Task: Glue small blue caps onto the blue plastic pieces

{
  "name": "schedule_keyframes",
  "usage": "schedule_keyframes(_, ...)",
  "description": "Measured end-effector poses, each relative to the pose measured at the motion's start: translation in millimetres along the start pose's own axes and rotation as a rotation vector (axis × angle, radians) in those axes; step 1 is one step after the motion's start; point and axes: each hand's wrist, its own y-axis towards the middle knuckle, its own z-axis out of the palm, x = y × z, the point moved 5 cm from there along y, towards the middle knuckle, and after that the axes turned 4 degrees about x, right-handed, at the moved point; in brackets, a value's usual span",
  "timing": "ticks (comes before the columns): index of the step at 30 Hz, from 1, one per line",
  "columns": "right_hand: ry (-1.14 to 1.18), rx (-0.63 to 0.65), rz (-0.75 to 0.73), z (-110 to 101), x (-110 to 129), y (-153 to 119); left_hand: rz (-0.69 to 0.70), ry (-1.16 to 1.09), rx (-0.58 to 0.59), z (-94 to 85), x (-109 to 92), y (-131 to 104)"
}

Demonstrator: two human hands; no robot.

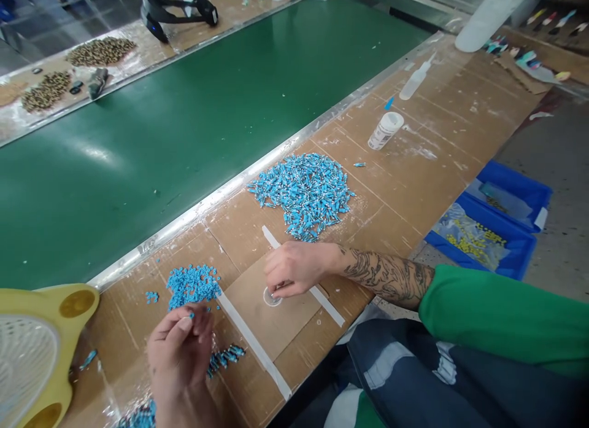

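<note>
My left hand [181,351] is raised over the cardboard-covered bench, thumb and forefinger pinching a tiny blue ring [191,315]. Just beyond it lies a heap of similar blue rings [193,285]. My right hand [297,269] rests on a taped-down cardboard sheet [257,314], its fingers closed over a small white-rimmed round spot [271,301]; whatever they grip is hidden. A large pile of small blue-and-silver pieces [306,191] spreads out beyond my right hand. A short row of blue-and-dark pieces [226,357] lies close to my left wrist.
A green belt [207,127] runs alongside the bench. At left stands a yellow plastic stool [76,348]. A white tub [385,131] and a squeeze bottle [415,81] stand farther right. Blue bins [518,250] sit below the right edge. Brown pieces [101,51] are piled across the belt.
</note>
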Motion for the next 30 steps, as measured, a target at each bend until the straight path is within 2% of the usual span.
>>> schedule_keyframes(2,-0.073,-0.001,-0.006,2.4,0.9,0.4,-0.047,-0.19,0.141,28.1,13.4,-2.0)
schedule_keyframes(4,-0.146,0.005,0.008,3.9,0.4,1.2,-0.083,-0.328,0.228,50.3,22.8,-5.3)
schedule_keyframes(6,-0.176,0.02,0.009,4.3,0.3,1.8,-0.108,-0.429,0.291,64.5,28.7,-8.9)
schedule_keyframes(8,-0.142,0.032,-0.01,1.7,1.9,1.5,-0.13,-0.5,0.337,71.0,32.4,-12.1)
schedule_keyframes(11,0.004,-0.041,0.028,-14.1,6.8,0.4,-0.161,-0.554,0.364,72.4,36.6,-15.8)
schedule_keyframes(15,0.186,-0.366,0.118,-46.9,22.1,1.3,-0.214,-0.555,0.373,73.6,42.1,-20.0)
schedule_keyframes(17,0.192,-0.465,0.113,-54.1,32.6,5.5,-0.232,-0.547,0.373,74.8,44.3,-21.5)
schedule_keyframes(21,0.146,-0.449,0.076,-48.8,44.3,17.4,-0.253,-0.522,0.344,73.8,48.5,-22.6)
schedule_keyframes(30,0.082,-0.287,0.109,-35.3,39.5,23.6,-0.269,-0.496,0.313,69.8,51.7,-23.3)
